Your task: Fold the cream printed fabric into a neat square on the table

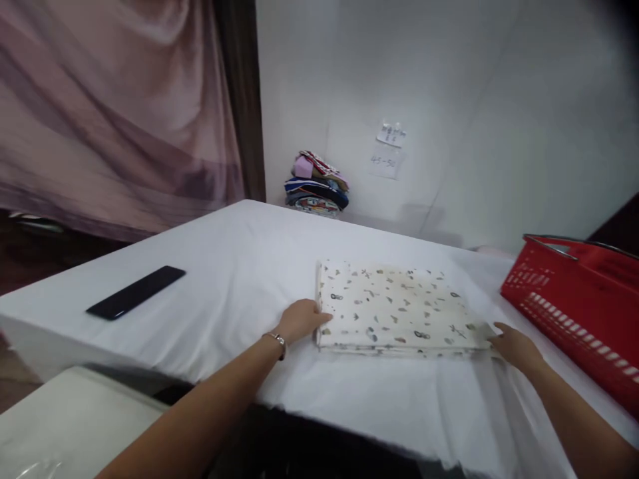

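A folded cream cloth (394, 306) with a small scattered print lies flat on the white-covered table (239, 279). My left hand (299, 319), wearing a bracelet on the wrist, grips its left edge, thumb on top and the other fingers hidden beneath or behind. At the near right corner of the cloth, my right hand (516, 346) pinches the edge. Several folded layers show along the front side.
A red plastic basket (574, 299) stands at the right. A dark phone-like slab (137, 293) lies at the left. Folded fabrics (317, 186) are stacked by the wall under paper notes (389, 150). A pink curtain (120, 113) hangs at the left; a pale surface (74, 426) is below.
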`<control>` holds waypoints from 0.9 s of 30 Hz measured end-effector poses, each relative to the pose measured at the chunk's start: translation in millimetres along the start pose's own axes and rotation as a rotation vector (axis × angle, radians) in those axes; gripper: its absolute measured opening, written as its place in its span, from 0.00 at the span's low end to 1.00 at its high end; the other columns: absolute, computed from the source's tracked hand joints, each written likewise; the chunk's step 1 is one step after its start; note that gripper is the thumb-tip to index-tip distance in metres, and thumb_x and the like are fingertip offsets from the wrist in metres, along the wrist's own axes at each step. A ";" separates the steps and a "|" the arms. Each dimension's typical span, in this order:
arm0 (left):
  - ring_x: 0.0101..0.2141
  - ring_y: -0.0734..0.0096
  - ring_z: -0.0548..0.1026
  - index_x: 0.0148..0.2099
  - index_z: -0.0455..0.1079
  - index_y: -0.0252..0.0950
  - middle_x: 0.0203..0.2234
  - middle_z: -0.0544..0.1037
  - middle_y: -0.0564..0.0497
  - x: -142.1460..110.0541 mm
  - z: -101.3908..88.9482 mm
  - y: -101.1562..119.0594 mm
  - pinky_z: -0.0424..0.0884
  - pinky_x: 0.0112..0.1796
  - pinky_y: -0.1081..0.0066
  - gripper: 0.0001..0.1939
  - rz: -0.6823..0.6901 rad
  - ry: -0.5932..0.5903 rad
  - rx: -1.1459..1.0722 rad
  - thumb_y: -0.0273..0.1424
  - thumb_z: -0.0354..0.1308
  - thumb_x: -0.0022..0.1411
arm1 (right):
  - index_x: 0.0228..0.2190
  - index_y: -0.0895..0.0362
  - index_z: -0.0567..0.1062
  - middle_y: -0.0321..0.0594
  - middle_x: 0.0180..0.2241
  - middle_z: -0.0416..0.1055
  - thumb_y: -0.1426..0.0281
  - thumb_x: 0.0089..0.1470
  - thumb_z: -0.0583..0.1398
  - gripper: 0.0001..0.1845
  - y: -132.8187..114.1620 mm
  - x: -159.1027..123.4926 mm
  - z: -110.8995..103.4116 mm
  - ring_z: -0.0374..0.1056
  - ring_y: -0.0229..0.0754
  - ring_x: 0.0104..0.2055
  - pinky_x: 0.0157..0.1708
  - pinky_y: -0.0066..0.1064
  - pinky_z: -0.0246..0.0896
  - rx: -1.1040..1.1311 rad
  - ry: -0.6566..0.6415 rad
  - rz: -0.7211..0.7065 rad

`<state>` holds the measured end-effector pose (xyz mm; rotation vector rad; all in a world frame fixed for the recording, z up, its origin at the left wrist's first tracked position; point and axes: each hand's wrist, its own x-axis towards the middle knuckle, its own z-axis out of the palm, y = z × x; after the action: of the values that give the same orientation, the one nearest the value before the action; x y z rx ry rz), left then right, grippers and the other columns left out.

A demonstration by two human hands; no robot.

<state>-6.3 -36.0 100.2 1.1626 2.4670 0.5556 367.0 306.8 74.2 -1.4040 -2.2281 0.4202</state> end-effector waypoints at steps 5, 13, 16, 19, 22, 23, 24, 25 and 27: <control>0.28 0.63 0.72 0.24 0.67 0.36 0.25 0.75 0.44 -3.0 1.8 -2.9 0.58 0.25 0.69 0.22 0.013 0.023 0.005 0.50 0.51 0.51 | 0.45 0.59 0.71 0.54 0.49 0.67 0.67 0.49 0.53 0.21 -89.0 -24.0 30.0 0.62 0.54 0.52 0.50 0.45 0.57 -0.026 -0.077 -0.244; 0.28 0.63 0.73 0.26 0.70 0.34 0.26 0.76 0.42 22.6 -13.6 -9.9 0.62 0.28 0.68 0.25 0.007 0.013 -0.104 0.50 0.47 0.55 | 0.54 0.48 0.64 0.38 0.59 0.56 0.56 0.54 0.54 0.26 -261.2 -108.5 94.3 0.49 0.51 0.60 0.59 0.46 0.43 0.404 -0.593 -0.607; 0.31 0.65 0.73 0.32 0.72 0.33 0.28 0.77 0.42 50.3 -17.0 -18.5 0.64 0.33 0.68 0.19 0.015 0.082 -0.179 0.42 0.47 0.59 | 0.57 0.50 0.60 0.39 0.60 0.51 0.55 0.54 0.53 0.30 -283.4 -122.6 113.3 0.44 0.51 0.62 0.61 0.47 0.35 0.318 -0.654 -0.749; 0.37 0.66 0.73 0.44 0.70 0.32 0.36 0.76 0.41 77.7 -16.6 -26.6 0.64 0.38 0.69 0.16 0.013 0.147 -0.212 0.34 0.47 0.60 | 0.59 0.52 0.56 0.41 0.62 0.45 0.54 0.56 0.51 0.32 -286.9 -131.0 126.3 0.38 0.51 0.64 0.61 0.48 0.29 0.198 -0.677 -0.829; 0.43 0.66 0.71 0.53 0.63 0.31 0.43 0.74 0.40 100.1 -15.1 -31.7 0.63 0.42 0.70 0.20 0.018 0.209 -0.235 0.29 0.47 0.59 | 0.60 0.52 0.54 0.40 0.62 0.44 0.55 0.57 0.50 0.31 -282.8 -134.6 130.9 0.38 0.52 0.64 0.61 0.48 0.30 0.158 -0.657 -0.848; 0.45 0.65 0.70 0.55 0.61 0.31 0.45 0.73 0.40 106.3 -15.1 -32.5 0.63 0.44 0.70 0.21 0.021 0.225 -0.238 0.29 0.48 0.59 | 0.59 0.51 0.54 0.41 0.62 0.45 0.56 0.57 0.51 0.31 -281.6 -135.4 131.3 0.39 0.52 0.64 0.61 0.49 0.32 0.163 -0.635 -0.854; 0.46 0.65 0.69 0.56 0.60 0.31 0.47 0.72 0.41 112.0 -15.4 -32.9 0.62 0.45 0.70 0.22 0.025 0.236 -0.239 0.29 0.48 0.59 | 0.59 0.50 0.55 0.41 0.62 0.46 0.57 0.57 0.51 0.31 -280.6 -136.4 131.7 0.41 0.53 0.63 0.61 0.49 0.33 0.174 -0.603 -0.863; 0.47 0.65 0.69 0.57 0.60 0.32 0.48 0.71 0.42 117.1 -16.1 -32.9 0.62 0.45 0.70 0.23 0.028 0.243 -0.237 0.30 0.48 0.59 | 0.59 0.50 0.55 0.41 0.62 0.47 0.58 0.56 0.52 0.30 -280.0 -137.6 132.1 0.42 0.53 0.63 0.60 0.50 0.34 0.186 -0.563 -0.881; 0.48 0.65 0.68 0.57 0.60 0.35 0.50 0.70 0.44 125.8 -18.1 -32.6 0.62 0.46 0.71 0.23 0.027 0.247 -0.228 0.31 0.49 0.59 | 0.59 0.51 0.56 0.42 0.61 0.50 0.60 0.56 0.54 0.30 -279.8 -141.2 133.3 0.45 0.53 0.62 0.59 0.51 0.38 0.181 -0.480 -0.948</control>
<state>-111.2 40.4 81.0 1.0931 2.5061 1.0131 134.4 58.1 67.1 -0.0510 -2.8148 0.6163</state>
